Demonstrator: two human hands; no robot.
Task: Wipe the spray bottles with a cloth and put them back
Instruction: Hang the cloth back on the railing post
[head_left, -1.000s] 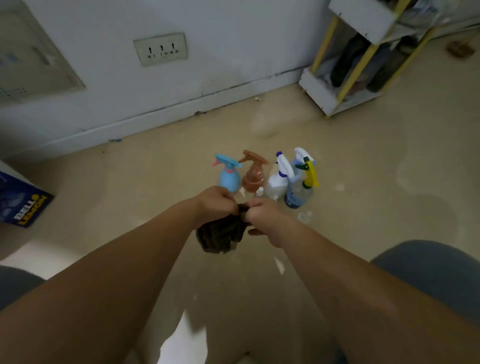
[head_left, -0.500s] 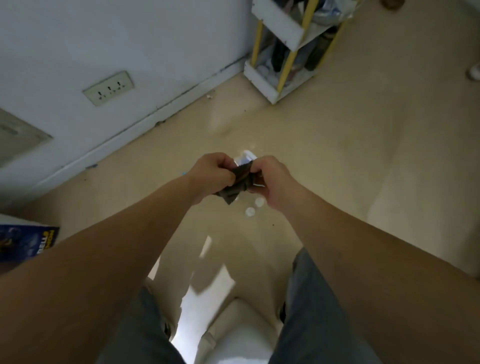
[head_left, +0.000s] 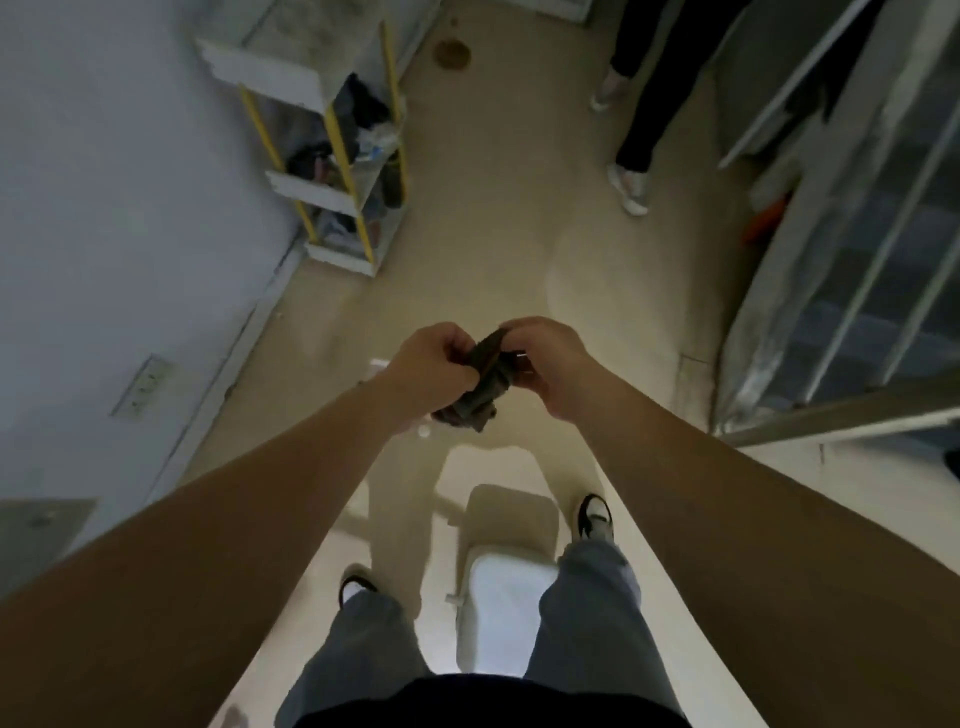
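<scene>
Two hands, both mine, are on one cloth, and I give every place from the shelf rack (head_left: 337, 171) with yellow posts by the wall. Left of the rack and nearer to me, a wall socket (head_left: 143, 384) sits low on the wall. Nearer to me than the rack and a little to its right, my left hand (head_left: 431, 374) is clenched around the bunched lower part of the cloth (head_left: 475, 389). The cloth is dark, soft and crumpled, and it is twisted into a short roll. Its long axis goes from the loose bunch under my left fist up and away to the end at my right hand (head_left: 550, 364), whose fingers pinch that end. So the cloth lies between the fists, touching both, and neither hand is nearer to it.

I do not see the spray bottles. A small white corner (head_left: 378, 364) shows on the rack side of my left hand, but I cannot tell what it is. I think the next move needs me to look down and find the bottles first. Right of the rack, the legs (head_left: 636, 130) of another person stand well apart from me.
</scene>
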